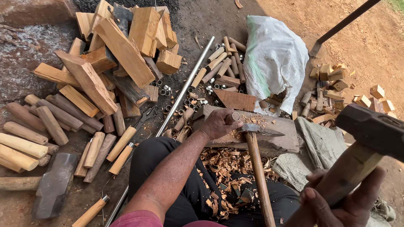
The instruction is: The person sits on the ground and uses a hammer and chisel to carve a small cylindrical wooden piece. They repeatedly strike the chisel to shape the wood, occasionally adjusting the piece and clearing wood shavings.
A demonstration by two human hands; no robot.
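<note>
My left hand [218,124] rests on a flat stone block [281,138] and pinches a small metal ring [235,116] between thumb and fingers. Just right of it, a flat metal blade [261,130] lies on the block at the top of a long wooden handle [260,176] that runs down toward my lap. Low at the right, my right hand [336,206] grips the wooden shaft of a hammer, whose dark steel head [372,130] is raised above and to the right of the block.
Split wood blocks [122,50] and rounded handle blanks [46,126] are piled at the left. A long metal pipe [185,86] crosses the ground among several metal rings [210,86]. A white sack [273,59] lies behind the block. A sledgehammer head [54,185] sits lower left. Wood shavings [227,176] cover my lap.
</note>
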